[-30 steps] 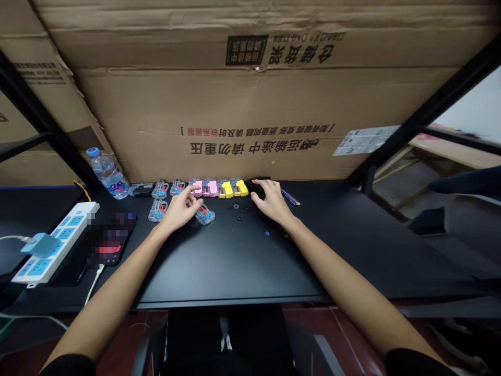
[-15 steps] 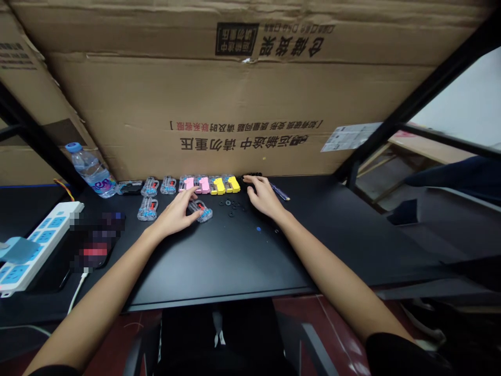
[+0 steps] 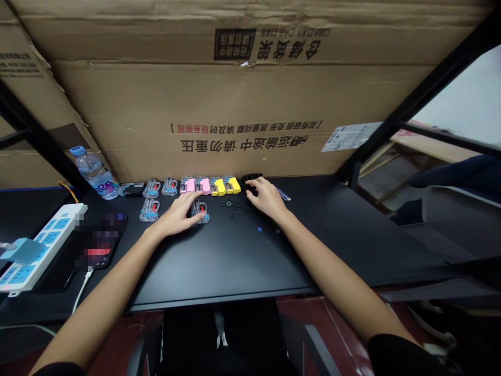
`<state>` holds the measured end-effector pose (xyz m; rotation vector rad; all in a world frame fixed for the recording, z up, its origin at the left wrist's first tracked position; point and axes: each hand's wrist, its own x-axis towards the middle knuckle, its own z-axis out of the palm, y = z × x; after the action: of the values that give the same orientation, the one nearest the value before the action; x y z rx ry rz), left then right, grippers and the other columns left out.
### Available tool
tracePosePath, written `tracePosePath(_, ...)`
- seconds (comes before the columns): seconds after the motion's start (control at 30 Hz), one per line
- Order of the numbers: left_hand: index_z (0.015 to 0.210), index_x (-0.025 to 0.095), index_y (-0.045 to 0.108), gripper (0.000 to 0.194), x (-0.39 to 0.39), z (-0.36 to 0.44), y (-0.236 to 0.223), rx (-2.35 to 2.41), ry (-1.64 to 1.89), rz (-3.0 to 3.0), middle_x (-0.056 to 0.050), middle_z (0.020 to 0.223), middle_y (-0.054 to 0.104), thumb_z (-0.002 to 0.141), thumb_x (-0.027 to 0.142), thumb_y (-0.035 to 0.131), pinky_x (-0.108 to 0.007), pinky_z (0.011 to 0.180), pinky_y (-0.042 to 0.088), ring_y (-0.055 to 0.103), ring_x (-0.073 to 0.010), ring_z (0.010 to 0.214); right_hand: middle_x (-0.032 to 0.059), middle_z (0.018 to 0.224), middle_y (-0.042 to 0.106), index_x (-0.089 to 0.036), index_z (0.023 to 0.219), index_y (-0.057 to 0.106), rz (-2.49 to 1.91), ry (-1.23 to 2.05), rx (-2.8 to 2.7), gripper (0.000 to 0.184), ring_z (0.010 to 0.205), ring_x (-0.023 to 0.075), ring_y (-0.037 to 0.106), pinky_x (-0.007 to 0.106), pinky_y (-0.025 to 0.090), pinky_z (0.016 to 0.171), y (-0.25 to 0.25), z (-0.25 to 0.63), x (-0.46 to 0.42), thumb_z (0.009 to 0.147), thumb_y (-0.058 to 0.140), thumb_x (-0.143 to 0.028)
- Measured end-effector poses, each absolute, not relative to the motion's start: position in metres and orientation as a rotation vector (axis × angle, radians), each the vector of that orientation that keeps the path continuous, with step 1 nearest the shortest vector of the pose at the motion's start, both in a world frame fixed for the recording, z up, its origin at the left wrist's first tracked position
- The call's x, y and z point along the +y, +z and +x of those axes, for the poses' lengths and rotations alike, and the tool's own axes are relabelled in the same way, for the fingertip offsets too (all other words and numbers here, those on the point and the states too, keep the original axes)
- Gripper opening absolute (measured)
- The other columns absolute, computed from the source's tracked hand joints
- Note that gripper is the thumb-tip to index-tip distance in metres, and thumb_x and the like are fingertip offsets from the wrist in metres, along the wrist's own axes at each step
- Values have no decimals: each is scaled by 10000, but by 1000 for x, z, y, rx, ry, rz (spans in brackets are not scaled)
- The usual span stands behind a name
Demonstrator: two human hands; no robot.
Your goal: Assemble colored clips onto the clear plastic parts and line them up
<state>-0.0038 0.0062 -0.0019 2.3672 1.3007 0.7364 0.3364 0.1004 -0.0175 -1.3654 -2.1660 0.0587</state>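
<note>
A clear plastic toy gun [image 3: 202,209] with red and blue parts inside lies on the black table. My left hand [image 3: 178,216] rests beside it, fingers stretched along its far side and the thumb over its near edge. My right hand [image 3: 266,198] is at the back of the table, thumb apart from the slightly bent fingers. Its fingertips reach a heap of small black parts [image 3: 250,178]; whether they touch any is too small to tell. Several black rings [image 3: 229,203] are scattered between the hands.
Behind my left hand stand pink toy guns [image 3: 204,186] and yellow ones [image 3: 234,185], with more clear ones [image 3: 149,209] to the left. A water bottle [image 3: 96,172], phone [image 3: 104,243] and power strip [image 3: 43,245] occupy the left side. A pen [image 3: 283,194] lies right; cardboard [image 3: 235,99] walls the back.
The clear toy gun beside my left hand has turned from slanted to nearly straight. My right hand has shifted slightly at the black heap, which shows more now.
</note>
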Motion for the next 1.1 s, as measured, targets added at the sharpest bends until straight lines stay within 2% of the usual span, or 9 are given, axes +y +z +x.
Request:
tracePosePath(0.13, 1623, 310, 368, 694, 6, -4, -2, 1318, 686, 2394, -112, 1658, 469, 1006, 520, 604, -579, 1256, 348, 437, -348, 1530, 114, 1111, 684, -205, 1217, 730, -1408, 136, -2168, 329, 872, 254, 680, 413, 553, 843, -20, 339, 102, 915, 623, -280)
tracePosePath(0.27, 1624, 300, 373, 672, 6, -6, -3, 1360, 647, 2391, -117, 1652, 476, 1017, 510, 571, -578, 1255, 340, 445, -349, 1524, 118, 1080, 669, -192, 1057, 736, -1433, 157, -2157, 215, 836, 245, 672, 404, 549, 845, -21, 339, 104, 890, 637, -284)
tracePosePath(0.4, 1641, 298, 350, 663, 8, -10, -5, 1388, 619, 2434, -110, 1652, 474, 1007, 353, 536, -591, 1263, 316, 433, -344, 1526, 87, 886, 683, -207, 864, 674, -1533, 142, -2102, 70, 833, 265, 659, 389, 524, 804, -13, 339, 102, 814, 670, -256)
tracePosePath(0.53, 1615, 295, 396, 630, 9, -10, -6, 1445, 644, 2465, -99, 1618, 502, 994, 271, 498, -590, 1270, 295, 418, -338, 1526, 41, 765, 670, -223, 812, 622, -1436, 192, -1929, 71, 716, 224, 623, 363, 509, 740, 6, 334, 93, 782, 676, -258)
tracePosePath(0.67, 1612, 285, 380, 629, 3, 1, -4, 1422, 790, 2495, -112, 1611, 500, 1023, 413, 563, -560, 1266, 305, 415, -332, 1526, 11, 721, 665, -238, 813, 617, -1170, 639, -1805, 168, 688, 211, 636, 350, 544, 684, 19, 311, 77, 811, 725, -366)
tracePosePath(0.77, 1652, 309, 279, 846, -4, 15, -1, 1345, 873, 2478, -117, 1630, 490, 955, 556, 691, -542, 1253, 334, 441, -337, 1511, 4, 753, 681, -243, 813, 615, -1006, 996, -1726, 289, 711, 214, 673, 362, 583, 690, 15, 286, 57, 798, 797, -467)
tracePosePath(0.83, 1652, 322, 269, 939, -8, 23, 0, 1295, 914, 2459, -118, 1593, 533, 898, 597, 757, -528, 1231, 369, 500, -336, 1463, 0, 770, 689, -239, 823, 619, -941, 1175, -1677, 346, 713, 209, 691, 374, 605, 712, 8, 269, 43, 779, 832, -508)
tracePosePath(0.97, 1580, 317, 392, 816, -12, 28, 6, 1272, 955, 2420, -103, 1487, 627, 897, 549, 773, -511, 1176, 426, 600, -320, 1354, -5, 807, 702, -222, 842, 622, -880, 1436, -1582, 399, 726, 190, 717, 384, 626, 784, -1, 250, 24, 758, 867, -524)
tracePosePath(1.1, 1489, 294, 495, 752, -12, 25, 10, 1254, 972, 2432, -107, 1529, 599, 855, 538, 817, -519, 1200, 405, 562, -333, 1412, -5, 818, 700, -215, 846, 637, -865, 1561, -1556, 384, 745, 185, 718, 384, 627, 821, -1, 248, 20, 750, 876, -500)
